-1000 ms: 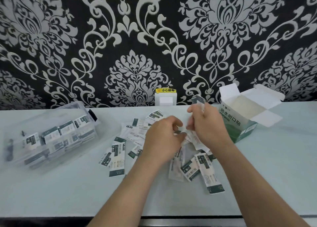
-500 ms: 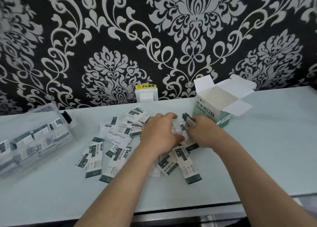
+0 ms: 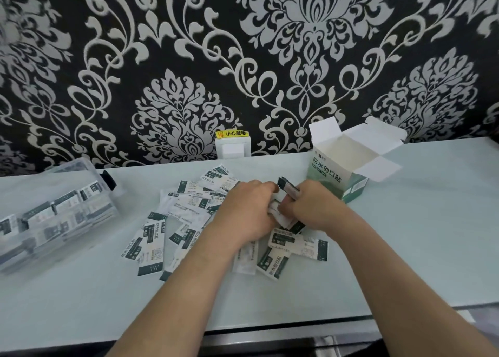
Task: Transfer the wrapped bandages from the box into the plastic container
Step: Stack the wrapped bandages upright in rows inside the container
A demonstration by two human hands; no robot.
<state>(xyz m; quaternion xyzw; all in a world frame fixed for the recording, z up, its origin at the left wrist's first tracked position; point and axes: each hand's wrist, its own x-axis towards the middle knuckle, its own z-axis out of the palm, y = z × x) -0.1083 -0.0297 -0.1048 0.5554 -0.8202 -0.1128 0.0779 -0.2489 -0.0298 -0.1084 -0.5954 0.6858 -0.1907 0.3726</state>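
Note:
Several wrapped bandages (image 3: 154, 244), white with dark green ends, lie scattered on the pale table (image 3: 405, 248). My left hand (image 3: 247, 212) lies curled on the middle of the pile and grips bandages under its fingers. My right hand (image 3: 313, 207) holds a small stack of wrapped bandages (image 3: 287, 189) whose dark ends stick up between thumb and fingers. The open cardboard box (image 3: 336, 179), flaps up, stands just right of my right hand. The clear plastic container (image 3: 54, 216) with several bandages inside sits at the far left.
A white wall socket (image 3: 232, 147) with a yellow warning label sits at the table's back edge under black-and-white patterned wallpaper. The table's front edge (image 3: 297, 327) runs close below my forearms.
My right hand has come down from above the pile to table level with its stack. The camera has turned right, so the container now sits at the left edge.

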